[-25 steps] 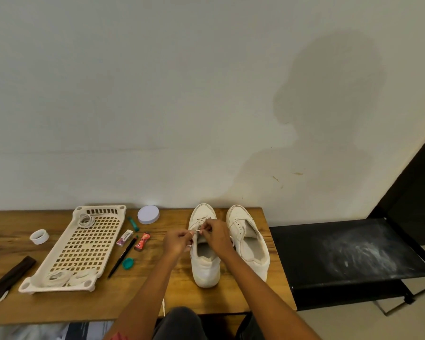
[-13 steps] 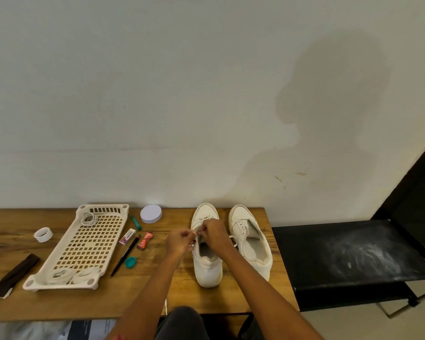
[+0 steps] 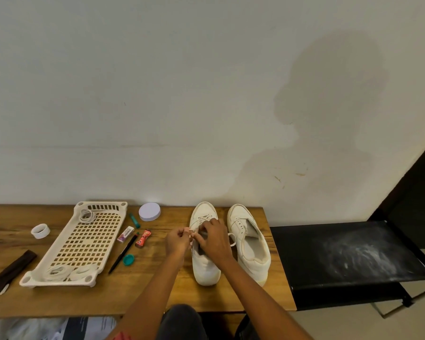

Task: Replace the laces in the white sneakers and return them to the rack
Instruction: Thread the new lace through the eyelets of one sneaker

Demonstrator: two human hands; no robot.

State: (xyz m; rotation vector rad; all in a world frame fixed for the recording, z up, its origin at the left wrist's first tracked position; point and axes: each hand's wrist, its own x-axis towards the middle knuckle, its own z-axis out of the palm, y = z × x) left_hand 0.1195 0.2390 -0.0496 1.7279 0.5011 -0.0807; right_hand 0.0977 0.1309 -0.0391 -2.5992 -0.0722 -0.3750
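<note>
Two white sneakers stand side by side on the wooden table (image 3: 142, 293), toes toward the wall. Over the left sneaker (image 3: 205, 268) both my hands work at its white lace (image 3: 204, 218). My left hand (image 3: 178, 241) pinches a lace end beside the shoe's left eyelets. My right hand (image 3: 214, 239) lies over the tongue with its fingers curled on the lace, hiding the shoe's middle. The right sneaker (image 3: 249, 244) stands untouched, a lace loop showing at its left side. A cream plastic rack (image 3: 81, 244) lies flat at the left, holding coiled white laces at both ends.
Between rack and shoes lie a pen (image 3: 123, 253), a teal cap (image 3: 128, 260), an eraser (image 3: 125, 234), a red packet (image 3: 142, 239), a teal marker (image 3: 134, 220) and a white lid (image 3: 149, 211). A tape roll (image 3: 40, 231) and a dark strap (image 3: 11, 271) sit far left. A black bench (image 3: 353, 261) adjoins the table's right end.
My hands stay on the left sneaker's lace, with only small finger movements. The view has shifted slightly; nothing else on the table has moved.
</note>
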